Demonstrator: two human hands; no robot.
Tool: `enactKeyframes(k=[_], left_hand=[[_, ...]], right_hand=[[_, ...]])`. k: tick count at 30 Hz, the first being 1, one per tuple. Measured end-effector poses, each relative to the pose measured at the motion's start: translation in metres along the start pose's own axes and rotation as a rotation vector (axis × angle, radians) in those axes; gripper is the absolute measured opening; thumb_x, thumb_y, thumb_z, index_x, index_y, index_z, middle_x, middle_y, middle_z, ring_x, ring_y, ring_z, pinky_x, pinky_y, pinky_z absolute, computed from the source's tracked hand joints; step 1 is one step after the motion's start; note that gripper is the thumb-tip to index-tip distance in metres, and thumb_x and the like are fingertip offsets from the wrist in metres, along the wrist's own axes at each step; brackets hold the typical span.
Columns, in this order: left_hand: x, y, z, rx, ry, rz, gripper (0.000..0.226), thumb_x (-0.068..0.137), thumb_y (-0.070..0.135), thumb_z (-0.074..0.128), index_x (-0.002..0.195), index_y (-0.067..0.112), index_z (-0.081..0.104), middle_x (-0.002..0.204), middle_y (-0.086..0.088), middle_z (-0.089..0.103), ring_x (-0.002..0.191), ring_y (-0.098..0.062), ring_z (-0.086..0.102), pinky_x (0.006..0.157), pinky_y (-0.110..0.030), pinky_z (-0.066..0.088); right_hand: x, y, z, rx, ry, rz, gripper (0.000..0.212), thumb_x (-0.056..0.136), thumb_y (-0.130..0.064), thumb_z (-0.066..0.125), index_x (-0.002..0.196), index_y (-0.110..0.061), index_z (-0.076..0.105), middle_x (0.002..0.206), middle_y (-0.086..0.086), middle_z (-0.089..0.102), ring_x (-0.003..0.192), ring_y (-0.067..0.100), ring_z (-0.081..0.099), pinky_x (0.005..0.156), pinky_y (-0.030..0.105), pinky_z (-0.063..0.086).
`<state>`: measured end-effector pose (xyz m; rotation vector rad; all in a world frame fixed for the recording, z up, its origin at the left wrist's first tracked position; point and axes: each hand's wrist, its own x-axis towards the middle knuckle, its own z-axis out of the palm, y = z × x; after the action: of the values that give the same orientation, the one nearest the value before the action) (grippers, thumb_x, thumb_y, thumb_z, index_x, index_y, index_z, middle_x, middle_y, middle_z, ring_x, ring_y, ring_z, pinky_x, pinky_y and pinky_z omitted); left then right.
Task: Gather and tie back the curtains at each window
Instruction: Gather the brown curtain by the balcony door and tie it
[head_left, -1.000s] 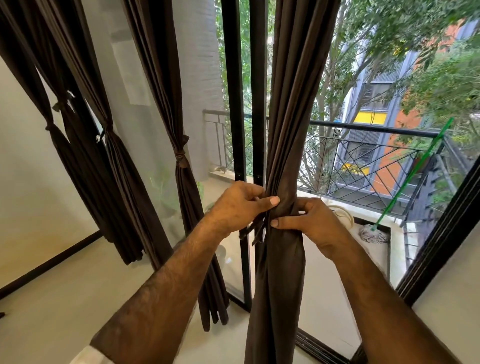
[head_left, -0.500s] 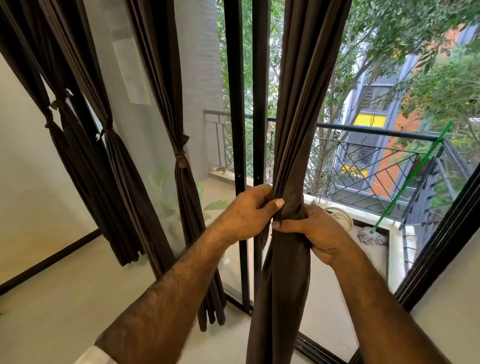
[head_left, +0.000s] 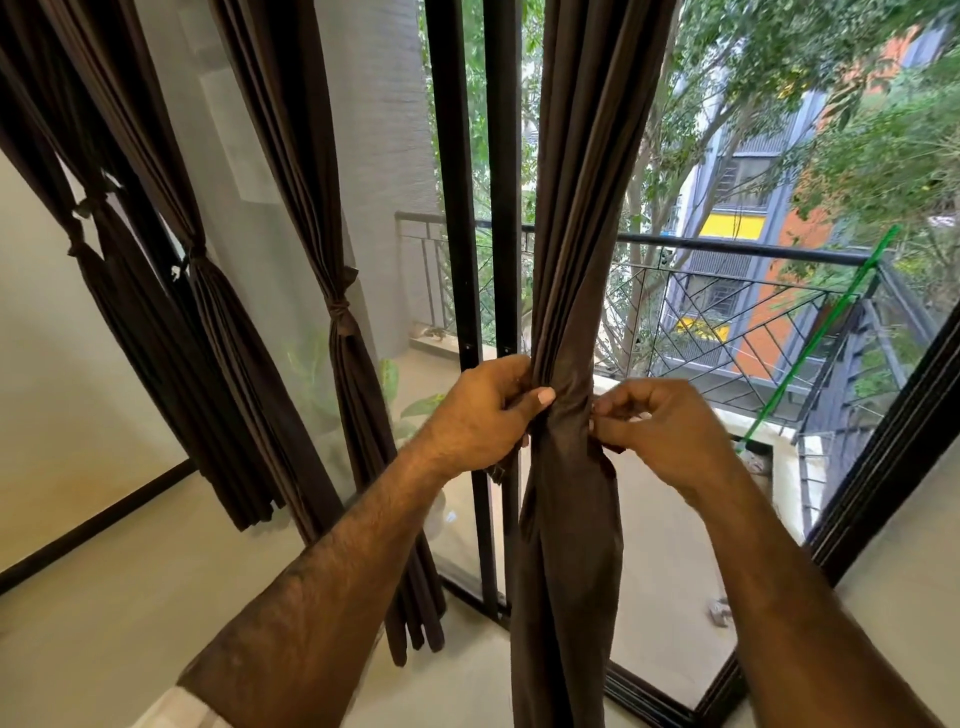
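Curtain (head_left: 571, 208): dark brown, hangs in the middle of the view in front of the black window frame (head_left: 457, 208); gathered into a narrow bunch at hand height, looser folds falling below to the floor.
Left hand (head_left: 483, 415): on the curtain's left edge, fingers curled around the bunch, thumb laid flat across its front.
Right hand (head_left: 660, 426): at the curtain's right edge, fingers bent and pressed together, tips pinching a small fold or strip of dark cloth just beside the bunch; which of the two it is cannot be told.
Tied curtain (head_left: 340, 322): left of the frame, bound at mid-height with a knotted band, hanging against the glass.
Far curtains (head_left: 156, 291): further left, also cinched at mid-height, near the white wall.
Balcony rail (head_left: 727, 249): outside behind the glass, black metal.
Green pole (head_left: 826, 332): leans on the rail at the right.
Sleeve (head_left: 176, 709): white, at the left forearm's lower end.
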<state>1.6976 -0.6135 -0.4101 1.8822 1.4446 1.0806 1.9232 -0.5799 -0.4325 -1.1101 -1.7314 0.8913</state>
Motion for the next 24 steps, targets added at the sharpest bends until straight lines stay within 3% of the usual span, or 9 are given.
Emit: enactKeyframes(k=[4, 8, 10, 12, 15, 16, 18, 21, 24], left_hand=[[0.003, -0.001, 0.002, 0.030, 0.032, -0.010, 0.020, 0.104, 0.029, 0.069, 0.108, 0.010, 0.066, 0.093, -0.006, 0.079, 0.080, -0.019, 0.079, 0.076, -0.049, 0.067], [0.003, 0.002, 0.005, 0.024, 0.119, 0.005, 0.023, 0.099, 0.023, 0.076, 0.097, 0.007, 0.060, 0.068, -0.007, 0.075, 0.062, -0.019, 0.077, 0.064, -0.048, 0.067], [0.003, 0.005, 0.008, 0.000, 0.143, 0.012, 0.023, 0.098, 0.021, 0.078, 0.101, 0.009, 0.059, 0.062, -0.002, 0.073, 0.059, -0.019, 0.076, 0.060, -0.039, 0.066], [0.004, 0.004, 0.013, -0.002, 0.171, 0.024, 0.026, 0.098, 0.020, 0.078, 0.103, 0.012, 0.054, 0.057, 0.000, 0.069, 0.053, -0.014, 0.072, 0.051, -0.021, 0.056], [0.006, 0.000, 0.019, 0.036, 0.248, 0.073, 0.030, 0.098, 0.019, 0.078, 0.098, 0.018, 0.048, 0.050, 0.003, 0.050, 0.042, -0.011, 0.047, 0.045, -0.020, 0.042], [0.005, -0.001, 0.020, 0.033, 0.256, 0.091, 0.029, 0.098, 0.019, 0.077, 0.095, 0.018, 0.048, 0.051, 0.003, 0.049, 0.042, -0.011, 0.045, 0.045, -0.023, 0.042], [0.003, -0.003, 0.021, -0.021, 0.211, 0.123, 0.025, 0.100, 0.017, 0.075, 0.095, 0.016, 0.051, 0.057, -0.001, 0.063, 0.048, -0.013, 0.061, 0.050, -0.031, 0.055], [-0.003, -0.006, 0.023, -0.115, 0.101, 0.195, 0.013, 0.103, 0.017, 0.071, 0.105, 0.013, 0.058, 0.074, -0.010, 0.076, 0.067, -0.030, 0.077, 0.064, -0.055, 0.064], [-0.006, -0.011, 0.020, -0.098, -0.015, 0.297, 0.018, 0.107, 0.011, 0.062, 0.123, 0.007, 0.069, 0.097, -0.011, 0.080, 0.087, -0.032, 0.079, 0.078, -0.056, 0.064]], right_hand=[[-0.006, -0.012, -0.008, -0.108, 0.075, -0.119, 0.013, 0.087, -0.010, 0.084, 0.085, -0.020, 0.074, 0.070, 0.001, 0.073, 0.065, 0.024, 0.071, 0.061, 0.035, 0.059], [-0.013, -0.009, -0.009, 0.105, 0.044, -0.127, 0.013, 0.089, -0.009, 0.082, 0.091, -0.021, 0.078, 0.079, -0.003, 0.075, 0.073, 0.011, 0.070, 0.066, 0.022, 0.060], [-0.016, -0.001, -0.004, 0.121, 0.030, -0.154, 0.017, 0.090, -0.010, 0.080, 0.094, -0.026, 0.080, 0.086, -0.009, 0.078, 0.081, 0.010, 0.073, 0.073, 0.026, 0.062], [-0.019, 0.007, 0.002, 0.112, 0.034, -0.179, 0.026, 0.094, -0.007, 0.076, 0.099, -0.033, 0.080, 0.095, -0.015, 0.080, 0.095, 0.011, 0.075, 0.086, 0.027, 0.061], [-0.022, 0.015, 0.010, 0.111, 0.043, -0.253, 0.042, 0.095, 0.008, 0.069, 0.106, -0.031, 0.079, 0.099, -0.016, 0.079, 0.101, 0.008, 0.074, 0.095, 0.019, 0.057], [-0.022, 0.019, 0.012, 0.111, 0.072, -0.288, 0.042, 0.093, 0.012, 0.070, 0.106, -0.028, 0.080, 0.099, -0.014, 0.079, 0.101, 0.008, 0.074, 0.093, 0.018, 0.057], [-0.020, 0.027, 0.015, 0.115, 0.139, -0.350, 0.039, 0.087, 0.016, 0.075, 0.104, -0.019, 0.081, 0.101, -0.006, 0.076, 0.099, 0.013, 0.074, 0.088, 0.019, 0.058], [-0.014, 0.036, 0.020, 0.110, 0.212, -0.391, 0.037, 0.084, 0.017, 0.077, 0.100, -0.016, 0.081, 0.100, 0.002, 0.070, 0.096, 0.016, 0.072, 0.084, 0.022, 0.060], [-0.009, 0.044, 0.024, 0.178, 0.235, -0.393, 0.042, 0.083, 0.018, 0.077, 0.099, -0.021, 0.081, 0.101, 0.003, 0.071, 0.096, 0.023, 0.073, 0.084, 0.035, 0.064]])
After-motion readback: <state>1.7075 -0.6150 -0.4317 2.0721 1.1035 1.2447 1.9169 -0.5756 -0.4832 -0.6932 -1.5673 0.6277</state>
